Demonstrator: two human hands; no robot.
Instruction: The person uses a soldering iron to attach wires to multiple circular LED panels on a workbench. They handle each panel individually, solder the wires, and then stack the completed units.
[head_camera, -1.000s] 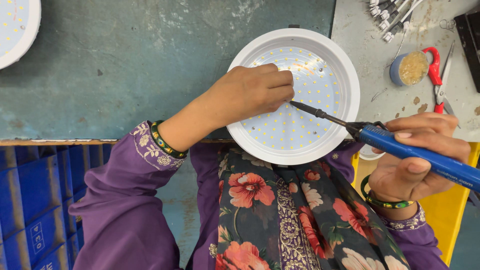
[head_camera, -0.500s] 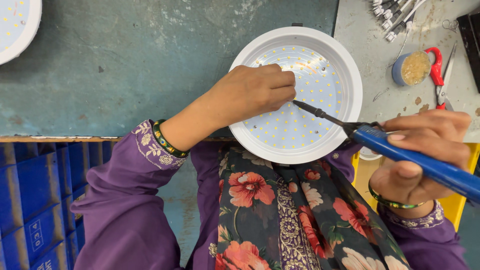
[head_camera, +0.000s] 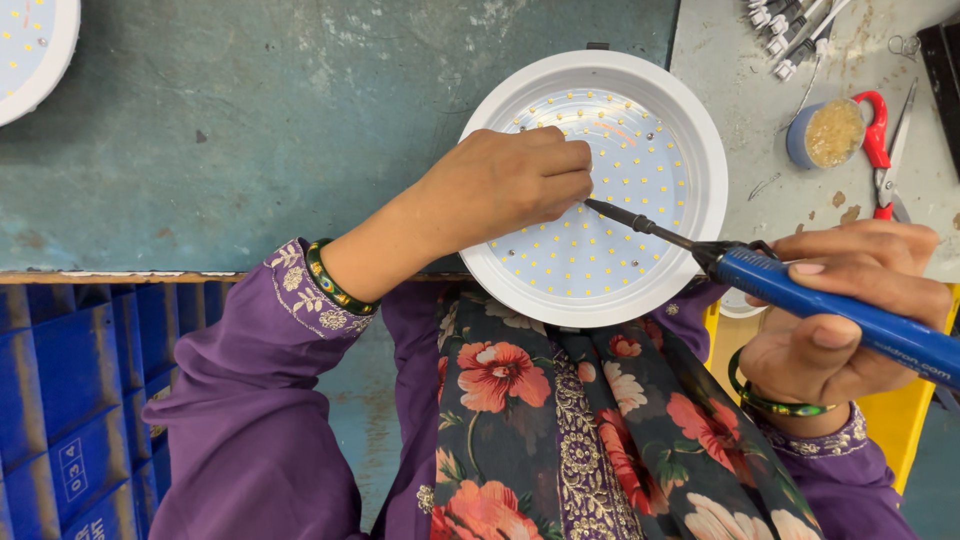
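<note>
Barely any movement since the last look: the right hand (head_camera: 845, 310) has eased the blue-handled soldering iron (head_camera: 800, 290) a touch lower, tip still on the board. That hand is wrapped tight around the handle. The left hand (head_camera: 505, 185) is curled, fingertips pinched down on the round white LED light panel (head_camera: 600, 190), though what they pinch is too small to tell. The panel overhangs the near edge of the teal surface (head_camera: 250, 130). Red-handled scissors (head_camera: 885, 150) lie off right.

Second round lamp (head_camera: 30, 50) cut off at top-left; soldering iron's (head_camera: 850, 305) handle end beyond the right edge.
</note>
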